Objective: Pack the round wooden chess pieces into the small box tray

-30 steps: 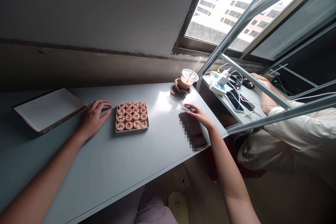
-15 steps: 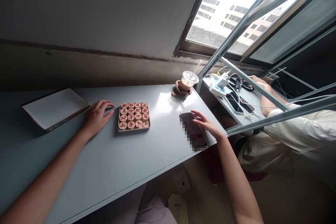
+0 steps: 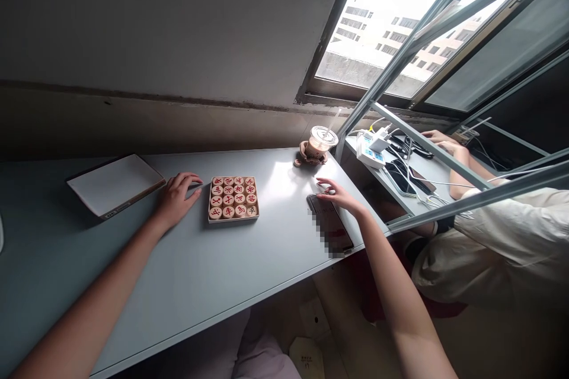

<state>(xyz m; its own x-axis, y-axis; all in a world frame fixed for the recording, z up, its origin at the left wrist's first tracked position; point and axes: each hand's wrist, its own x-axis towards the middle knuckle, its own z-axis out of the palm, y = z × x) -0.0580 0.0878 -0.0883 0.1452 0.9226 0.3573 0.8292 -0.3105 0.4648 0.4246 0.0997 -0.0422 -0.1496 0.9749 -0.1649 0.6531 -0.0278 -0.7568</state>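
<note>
My left hand [image 3: 178, 198] rests on the desk with its fingers stretched out and nothing in them. Just right of its fingertips lies a shallow box [image 3: 232, 220] filled with several round wooden Chinese chess pieces [image 3: 228, 199] with red characters. To its left is the white box lid [image 3: 116, 185], lying close to the wrist. My right hand [image 3: 340, 196] hovers at the far end of a dark phone [image 3: 331, 219], fingers bent but apart. Whether a fingertip touches the phone I cannot tell. Part of the phone is pixelated.
A plastic cup with a straw [image 3: 320, 141] stands in a brown holder [image 3: 306, 154] near the wall; one loose round piece [image 3: 297, 163] lies beside it. Right of the metal frame [image 3: 386, 83], another desk holds a power strip [image 3: 370, 151], cables and a phone [image 3: 400, 177]. A person [image 3: 511, 219] sits there.
My right hand has shifted to the far end of the phone, its fingers more bent. My left hand stays in place beside the box. The whole view has swung slightly.
</note>
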